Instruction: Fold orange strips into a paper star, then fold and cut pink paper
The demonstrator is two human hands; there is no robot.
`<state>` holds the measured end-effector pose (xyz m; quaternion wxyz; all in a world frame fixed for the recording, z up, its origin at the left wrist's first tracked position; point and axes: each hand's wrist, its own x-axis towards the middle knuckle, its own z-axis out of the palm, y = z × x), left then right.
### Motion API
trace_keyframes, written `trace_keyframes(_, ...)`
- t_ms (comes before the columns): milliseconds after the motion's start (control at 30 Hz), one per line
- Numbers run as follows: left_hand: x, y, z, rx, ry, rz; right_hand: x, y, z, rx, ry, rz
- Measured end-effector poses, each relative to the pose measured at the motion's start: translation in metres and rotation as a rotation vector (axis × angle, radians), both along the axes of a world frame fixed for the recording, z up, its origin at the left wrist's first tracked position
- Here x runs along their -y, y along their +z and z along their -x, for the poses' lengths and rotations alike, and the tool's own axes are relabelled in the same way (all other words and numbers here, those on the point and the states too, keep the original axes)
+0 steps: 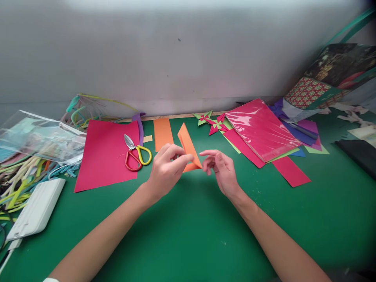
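A folded piece of orange paper (pixel 190 145) is held up over the green table, pinched between the thumb and fingers of my left hand (pixel 167 169). It has a pointed top, and a second orange flap juts out below. My right hand (pixel 221 168) is just right of the paper's lower corner, its index finger stretched out and the other fingers loosely curled. Nothing shows in its grasp; whether a fingertip brushes the corner I cannot tell. Behind my left hand lies a flat orange paper strip (pixel 163 134). Scissors (pixel 135 153) with red and yellow handles rest partly on a red sheet (pixel 102 156).
Red-and-green folded paper stars (pixel 216 125) lie at the back, beside a plastic-wrapped red paper pack (pixel 261 131) and a red strip (pixel 291 171). At left are pipe cleaners (pixel 22 188), a clear plastic bag (pixel 44 137) and a white power bank (pixel 37 207). A wall rises behind.
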<state>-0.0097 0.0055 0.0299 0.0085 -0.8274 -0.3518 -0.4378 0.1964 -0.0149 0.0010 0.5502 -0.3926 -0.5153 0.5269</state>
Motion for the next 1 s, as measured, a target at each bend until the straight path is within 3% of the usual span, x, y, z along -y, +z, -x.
trace_keyframes(100,0.000,-0.017,0.001,0.010,-0.040,-0.043,0.000,0.000,0.007,-0.142,0.069,0.058)
trace_keyframes(267,-0.002,-0.035,0.003,0.105,0.032,-0.026,-0.002,-0.010,0.013,-0.102,-0.029,0.216)
trace_keyframes(400,-0.003,-0.037,0.004,0.160,0.055,-0.027,0.002,-0.016,0.017,-0.182,0.290,0.478)
trace_keyframes(500,-0.002,-0.037,0.002,0.176,-0.040,-0.001,0.003,-0.015,0.021,-0.318,0.425,0.511)
trace_keyframes(600,0.000,-0.038,-0.001,0.162,-0.074,0.059,0.003,-0.013,0.022,-0.373,0.336,0.396)
trace_keyframes(733,0.004,-0.035,-0.008,0.158,-0.046,0.216,-0.001,-0.013,0.016,-0.277,0.154,0.274)
trace_keyframes(900,0.001,-0.026,-0.016,0.542,-0.067,0.613,-0.005,-0.015,0.010,-0.173,0.076,0.234)
trace_keyframes(1000,-0.008,-0.022,-0.013,0.573,-0.140,0.789,-0.005,-0.016,0.011,-0.131,0.105,0.228)
